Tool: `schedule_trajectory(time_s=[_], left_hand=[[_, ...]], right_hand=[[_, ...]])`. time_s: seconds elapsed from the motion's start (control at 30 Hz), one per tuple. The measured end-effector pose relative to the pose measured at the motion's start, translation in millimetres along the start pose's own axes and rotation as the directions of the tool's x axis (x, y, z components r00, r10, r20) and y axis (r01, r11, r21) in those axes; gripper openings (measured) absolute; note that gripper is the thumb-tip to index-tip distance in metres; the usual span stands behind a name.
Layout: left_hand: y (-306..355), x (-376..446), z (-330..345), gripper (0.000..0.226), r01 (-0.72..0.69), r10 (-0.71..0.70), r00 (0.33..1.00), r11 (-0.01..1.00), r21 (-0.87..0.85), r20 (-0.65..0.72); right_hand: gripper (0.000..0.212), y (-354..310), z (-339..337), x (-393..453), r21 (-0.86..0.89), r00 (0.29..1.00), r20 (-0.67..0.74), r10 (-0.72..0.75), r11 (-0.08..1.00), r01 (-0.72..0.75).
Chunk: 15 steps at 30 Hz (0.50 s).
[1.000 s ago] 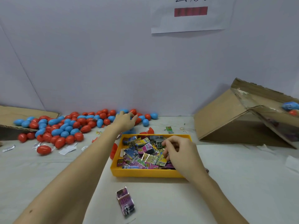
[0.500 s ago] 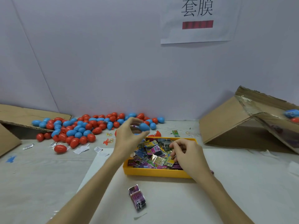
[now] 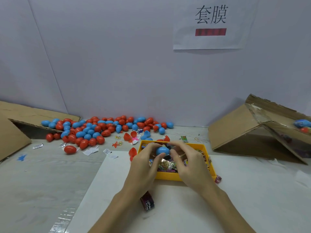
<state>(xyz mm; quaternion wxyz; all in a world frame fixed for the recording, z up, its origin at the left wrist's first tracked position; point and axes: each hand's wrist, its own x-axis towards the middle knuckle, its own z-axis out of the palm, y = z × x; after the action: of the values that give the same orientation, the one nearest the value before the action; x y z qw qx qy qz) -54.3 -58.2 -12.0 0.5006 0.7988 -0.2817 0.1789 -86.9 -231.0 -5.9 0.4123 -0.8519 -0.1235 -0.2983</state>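
Both hands hold a blue egg (image 3: pixel 161 150) above the yellow tray (image 3: pixel 168 177), mid-frame.
The left hand (image 3: pixel 144 163) curls its grip round the egg's left half, thumb beneath. The right hand (image 3: pixel 190 165) pinches its right end, wrists angled inward, probably to pull the shell open over the tray so nothing rolls off the desk (image 3: pixel 42 179). More eggs (image 3: pixel 94 130) lie heaped at centre left.

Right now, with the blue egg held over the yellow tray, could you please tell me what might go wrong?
The blue egg is held only at its ends by the left hand and the right hand; if it slips, it could drop into the yellow tray and scatter the packets. The left forearm might also knock the small box beneath it.
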Motion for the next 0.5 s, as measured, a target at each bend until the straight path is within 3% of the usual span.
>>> schedule_trajectory(time_s=[0.17, 0.3, 0.43, 0.5], left_hand=[[-1, 0, 0, 0.023, -0.047, 0.048, 0.999, 0.997, 0.061, -0.017], [-1, 0, -3, 0.024, -0.048, 0.048, 0.999, 0.999, -0.010, -0.023], [0, 1, -4, 0.044, -0.176, 0.177, 0.983, 0.984, -0.009, 0.057], [-1, 2, -4, 0.042, -0.210, 0.209, 0.976, 0.978, 0.012, 0.059]], right_hand=[[0.032, -7, 10, -3, 0.005, 0.997, 0.072, -0.035, 0.999, 0.035], [0.016, -12, 11, -2, 0.066, 0.998, -0.004, 0.068, 0.996, -0.067], [0.032, -13, 8, -2, 0.050, 0.990, -0.023, 0.137, 0.990, -0.135], [0.036, -12, 9, -3, 0.033, 0.987, -0.023, 0.156, 0.987, -0.155]])
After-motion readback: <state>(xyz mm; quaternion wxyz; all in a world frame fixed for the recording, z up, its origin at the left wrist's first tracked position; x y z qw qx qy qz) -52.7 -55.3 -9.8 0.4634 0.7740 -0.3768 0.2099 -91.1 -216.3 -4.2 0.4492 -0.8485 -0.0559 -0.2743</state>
